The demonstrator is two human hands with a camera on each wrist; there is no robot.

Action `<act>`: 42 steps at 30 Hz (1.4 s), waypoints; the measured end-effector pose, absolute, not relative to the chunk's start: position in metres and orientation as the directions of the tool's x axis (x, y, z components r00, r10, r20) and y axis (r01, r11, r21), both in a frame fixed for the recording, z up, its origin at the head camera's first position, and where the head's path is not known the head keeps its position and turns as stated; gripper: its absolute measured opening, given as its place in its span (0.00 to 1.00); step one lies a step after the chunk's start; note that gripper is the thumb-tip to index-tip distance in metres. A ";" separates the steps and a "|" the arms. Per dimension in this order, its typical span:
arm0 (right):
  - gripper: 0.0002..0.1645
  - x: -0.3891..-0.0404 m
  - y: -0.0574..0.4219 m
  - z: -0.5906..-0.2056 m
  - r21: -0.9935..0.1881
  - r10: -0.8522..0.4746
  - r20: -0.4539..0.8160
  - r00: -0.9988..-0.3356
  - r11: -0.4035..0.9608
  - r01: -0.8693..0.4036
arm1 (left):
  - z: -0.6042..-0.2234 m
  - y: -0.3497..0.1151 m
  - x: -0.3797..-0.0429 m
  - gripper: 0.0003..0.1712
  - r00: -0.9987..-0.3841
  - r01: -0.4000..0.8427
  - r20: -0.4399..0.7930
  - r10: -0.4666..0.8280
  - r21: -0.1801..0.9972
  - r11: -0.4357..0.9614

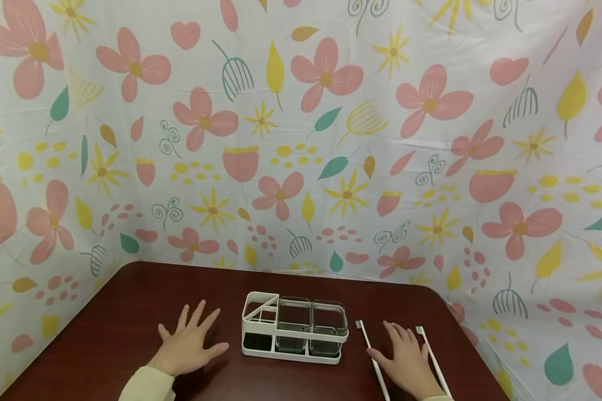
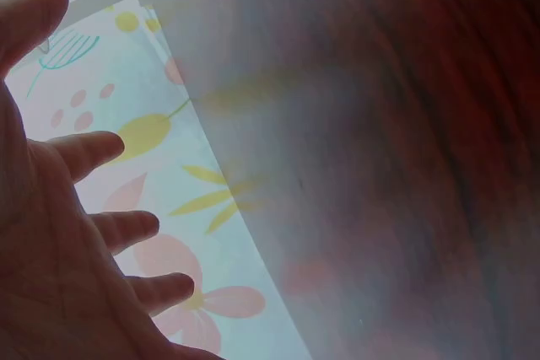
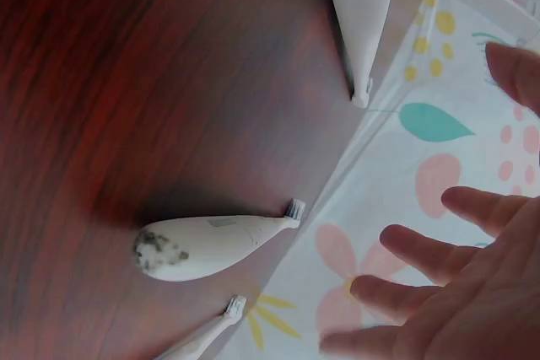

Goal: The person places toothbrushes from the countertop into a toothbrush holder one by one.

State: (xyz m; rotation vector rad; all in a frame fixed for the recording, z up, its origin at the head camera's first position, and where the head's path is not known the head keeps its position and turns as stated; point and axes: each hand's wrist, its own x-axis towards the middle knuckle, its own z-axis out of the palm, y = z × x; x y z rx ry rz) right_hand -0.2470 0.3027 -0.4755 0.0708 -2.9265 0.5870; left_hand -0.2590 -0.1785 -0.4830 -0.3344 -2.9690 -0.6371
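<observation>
A white holder rack [image 1: 294, 332] stands mid-table, its left part split by dividers. Two clear square cups [image 1: 294, 314] sit in its other two slots. Left of the rack, my left hand [image 1: 187, 346] is spread palm down, holding nothing. My right hand [image 1: 405, 359], fingers extended and holding nothing, is between a white toothbrush [image 1: 373, 356] on its left and another toothbrush [image 1: 433, 359] on its right. Three white brushes show in the right wrist view; the middle toothbrush [image 3: 211, 246] has a fat handle with dark speckles. Whether either hand touches the table is unclear.
The dark red-brown table [image 1: 195, 284] has rounded back corners. A white curtain [image 1: 301, 133] with flowers and leaves hangs behind it and along its sides.
</observation>
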 end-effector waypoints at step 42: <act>0.25 -0.266 0.279 -0.474 -0.461 0.046 0.087 -0.995 0.888 0.001 | -0.481 -0.155 -0.267 0.48 -0.960 0.245 0.096 0.262 0.739 0.628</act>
